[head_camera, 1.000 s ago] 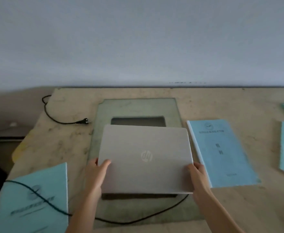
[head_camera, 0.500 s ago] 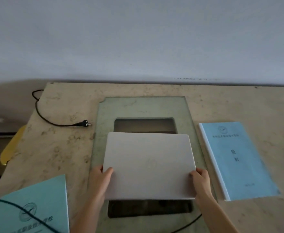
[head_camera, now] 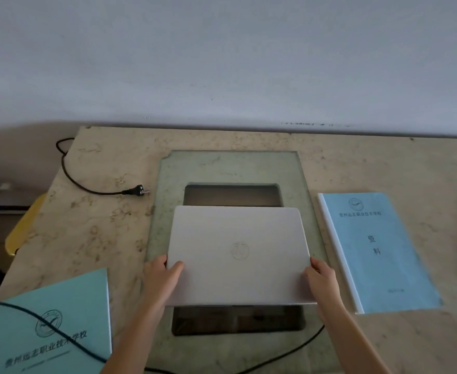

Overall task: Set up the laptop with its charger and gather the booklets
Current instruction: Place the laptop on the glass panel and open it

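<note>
Head view: the closed silver laptop is held over the green panel set into the worktop, apparently lifted a little clear of it. The left grip clasps its near left corner, thumb flat on the lid and fingers tucked under out of sight. The right grip clasps the near right corner the same way.

The laptop is likely stiff, fairly heavy and smooth-skinned, so it could slide out of a thumb pinch. Holding it by both side edges, low and level, suits it better than holding it by the lid alone.

The charger plug lies on the worktop to the left of the panel. A thin black cord crosses the near edge and runs over the teal booklet at lower left. The cord is limp and may snag.

The blue booklet lies flat just right of the panel. It is probably light and floppy, and best lifted by its spine edge.
</note>
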